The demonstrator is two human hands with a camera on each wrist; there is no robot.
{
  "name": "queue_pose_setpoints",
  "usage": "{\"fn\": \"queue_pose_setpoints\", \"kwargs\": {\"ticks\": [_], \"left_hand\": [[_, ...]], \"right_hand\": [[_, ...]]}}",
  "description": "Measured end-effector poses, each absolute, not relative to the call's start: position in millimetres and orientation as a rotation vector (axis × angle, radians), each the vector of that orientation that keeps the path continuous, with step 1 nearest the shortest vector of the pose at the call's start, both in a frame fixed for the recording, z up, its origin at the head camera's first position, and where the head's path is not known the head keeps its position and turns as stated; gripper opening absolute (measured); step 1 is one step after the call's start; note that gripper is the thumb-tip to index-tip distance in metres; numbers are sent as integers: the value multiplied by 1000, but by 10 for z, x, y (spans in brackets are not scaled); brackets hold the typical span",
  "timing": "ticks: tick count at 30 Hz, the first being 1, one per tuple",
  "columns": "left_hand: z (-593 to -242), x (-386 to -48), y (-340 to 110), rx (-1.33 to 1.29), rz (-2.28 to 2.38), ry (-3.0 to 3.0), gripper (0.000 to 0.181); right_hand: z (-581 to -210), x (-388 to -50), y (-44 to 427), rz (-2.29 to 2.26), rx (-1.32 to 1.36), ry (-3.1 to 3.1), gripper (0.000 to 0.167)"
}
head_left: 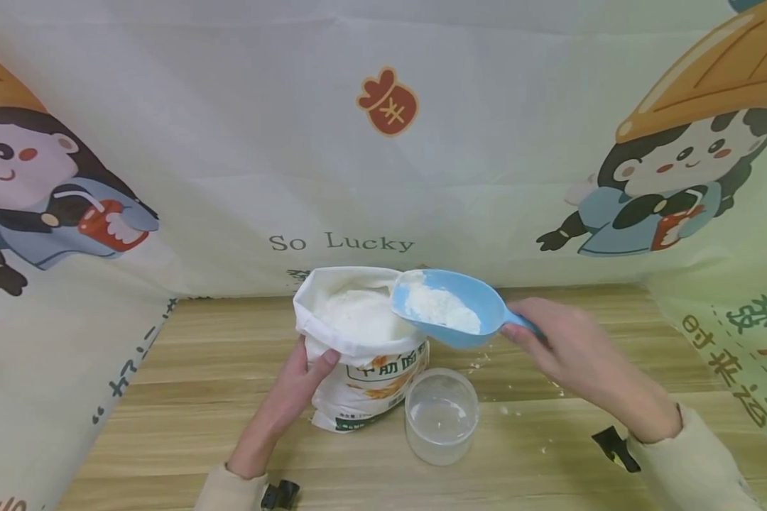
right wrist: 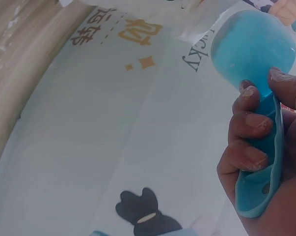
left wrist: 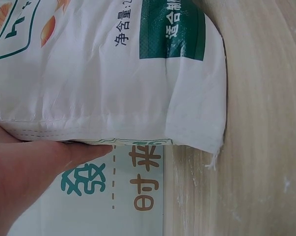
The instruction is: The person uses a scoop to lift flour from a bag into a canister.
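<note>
A white flour bag (head_left: 371, 390) with a rolled-down top stands on the table, white flour (head_left: 361, 316) showing inside. My left hand (head_left: 297, 387) holds its left side, thumb on the front; the other fingertips are hidden. In the left wrist view, that hand (left wrist: 30, 182) lies along the bag's seamed edge (left wrist: 98, 118). My right hand (head_left: 562, 341) grips the handle of a blue scoop (head_left: 479, 287), which carries a heap of flour. The scoop's tip is over the bag's right rim. Curled fingers (right wrist: 253, 157) wrap the handle in the right wrist view.
A clear round container (head_left: 441, 443) stands on the table just right of the bag, below the scoop. Spilled flour specks (head_left: 511, 411) dot the wooden tabletop (head_left: 217, 369). Printed cloth (head_left: 486, 177) hangs behind and on both sides.
</note>
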State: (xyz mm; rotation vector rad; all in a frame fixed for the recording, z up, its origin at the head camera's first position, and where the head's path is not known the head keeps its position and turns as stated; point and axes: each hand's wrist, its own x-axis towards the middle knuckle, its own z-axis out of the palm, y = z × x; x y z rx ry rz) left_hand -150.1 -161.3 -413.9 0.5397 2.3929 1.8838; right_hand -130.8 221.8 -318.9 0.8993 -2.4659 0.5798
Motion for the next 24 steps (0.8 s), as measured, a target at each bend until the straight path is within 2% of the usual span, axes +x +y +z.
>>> {"fn": "queue_pose_setpoints", "kwargs": {"ticks": [24], "left_hand": [[-4153, -1510, -1613, 568, 1896, 2393, 63]], "right_hand": [[-3321, -955, 2692, 427, 913, -2502, 16]]}}
